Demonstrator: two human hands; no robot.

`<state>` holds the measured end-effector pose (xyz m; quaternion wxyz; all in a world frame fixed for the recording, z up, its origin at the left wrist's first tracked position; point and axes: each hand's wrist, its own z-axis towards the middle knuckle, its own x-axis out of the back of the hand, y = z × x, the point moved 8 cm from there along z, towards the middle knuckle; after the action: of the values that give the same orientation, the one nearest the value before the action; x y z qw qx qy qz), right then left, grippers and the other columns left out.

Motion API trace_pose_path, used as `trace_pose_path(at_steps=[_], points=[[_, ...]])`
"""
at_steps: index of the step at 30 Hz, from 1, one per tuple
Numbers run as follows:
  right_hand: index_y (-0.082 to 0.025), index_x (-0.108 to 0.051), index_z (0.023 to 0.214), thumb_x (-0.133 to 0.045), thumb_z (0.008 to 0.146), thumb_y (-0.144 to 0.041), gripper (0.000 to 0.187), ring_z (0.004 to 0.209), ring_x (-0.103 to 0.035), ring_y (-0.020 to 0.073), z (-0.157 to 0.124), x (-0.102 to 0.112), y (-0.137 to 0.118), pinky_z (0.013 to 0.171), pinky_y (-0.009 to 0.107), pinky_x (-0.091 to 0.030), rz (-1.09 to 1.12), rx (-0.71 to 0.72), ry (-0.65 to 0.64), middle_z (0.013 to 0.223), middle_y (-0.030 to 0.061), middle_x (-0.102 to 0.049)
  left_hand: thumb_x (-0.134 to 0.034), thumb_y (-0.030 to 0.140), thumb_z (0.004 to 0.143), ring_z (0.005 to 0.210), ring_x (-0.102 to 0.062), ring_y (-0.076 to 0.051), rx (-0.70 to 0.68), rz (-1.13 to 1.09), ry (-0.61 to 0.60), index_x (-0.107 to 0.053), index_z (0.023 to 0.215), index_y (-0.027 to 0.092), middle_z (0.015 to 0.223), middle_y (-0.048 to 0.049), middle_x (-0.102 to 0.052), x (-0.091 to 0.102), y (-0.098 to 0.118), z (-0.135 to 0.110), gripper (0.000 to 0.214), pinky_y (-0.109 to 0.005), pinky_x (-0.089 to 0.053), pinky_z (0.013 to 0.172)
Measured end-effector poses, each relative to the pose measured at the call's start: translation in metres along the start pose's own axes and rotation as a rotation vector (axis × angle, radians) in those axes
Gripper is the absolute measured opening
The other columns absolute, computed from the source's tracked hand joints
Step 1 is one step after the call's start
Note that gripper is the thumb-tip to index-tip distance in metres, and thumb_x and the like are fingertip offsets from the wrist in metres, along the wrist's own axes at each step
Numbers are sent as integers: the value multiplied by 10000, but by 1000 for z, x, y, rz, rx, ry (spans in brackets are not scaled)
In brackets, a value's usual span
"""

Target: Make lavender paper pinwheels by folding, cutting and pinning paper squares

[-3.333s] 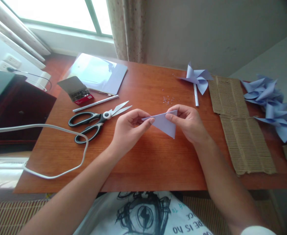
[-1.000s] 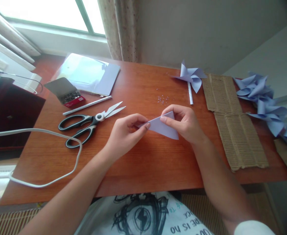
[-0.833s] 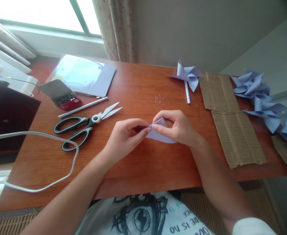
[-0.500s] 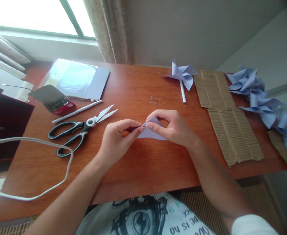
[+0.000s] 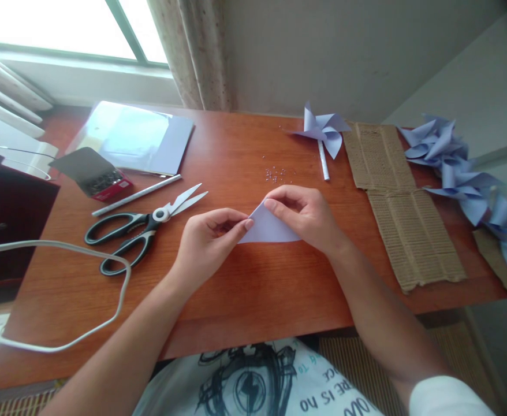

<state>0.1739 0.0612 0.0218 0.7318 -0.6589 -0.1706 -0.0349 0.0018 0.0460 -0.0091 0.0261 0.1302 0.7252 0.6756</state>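
Note:
A folded piece of lilac paper [image 5: 272,229] is held up over the table between both hands, its lower edge nearly level. My left hand [image 5: 213,237] pinches its left corner between thumb and fingers. At the upper corner, my right hand [image 5: 303,215] grips the paper with thumb and index finger, hiding its right side. To the left of my left hand lie black-handled scissors [image 5: 153,221] with the blades apart. Beyond my right hand, a finished paper pinwheel [image 5: 323,128] on a white stick rests on the table.
On the wooden table [image 5: 253,300], small shiny bits [image 5: 275,173] lie scattered. Further left are a white paper stick [image 5: 136,195], an open red box [image 5: 106,185], a plastic-covered paper pack [image 5: 127,138] and a white cable [image 5: 123,289]. Corrugated cardboard [image 5: 413,237] and more pinwheels [image 5: 457,179] occupy the right.
My right hand has slid up along the paper's slanted edge, slightly away from my left hand. More of the paper's face now shows between them.

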Motion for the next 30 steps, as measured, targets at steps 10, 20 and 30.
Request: trace_pose_path(at_steps=[10,20,30], points=[[-210,-724,815,-691,893,-373,184,745,-666,174,-1,1,4,680,297,-528,41,-24,47,805,13,-737,-806,377,767,624,-643,-161,12,-36,-5,-775,785,186,720,-31,-739,-2,-3,0,193,-239,-492,556],[-218,-722,821,-684,903,-391,196,741,-663,171,0,0,7,670,297,-520,26,-17,62,806,11,-738,-828,370,746,629,-632,-159,30,-68,0,-767,782,180,723,-35,-736,-1,0,1,203,-233,-475,557],[-211,-737,823,-679,905,-446,256,682,-622,161,1,1,12,595,282,-467,-26,-34,43,769,12,-721,-785,345,790,622,-634,-152,-10,14,82,-766,784,191,722,-18,-740,7,5,0,155,-238,-465,542]])
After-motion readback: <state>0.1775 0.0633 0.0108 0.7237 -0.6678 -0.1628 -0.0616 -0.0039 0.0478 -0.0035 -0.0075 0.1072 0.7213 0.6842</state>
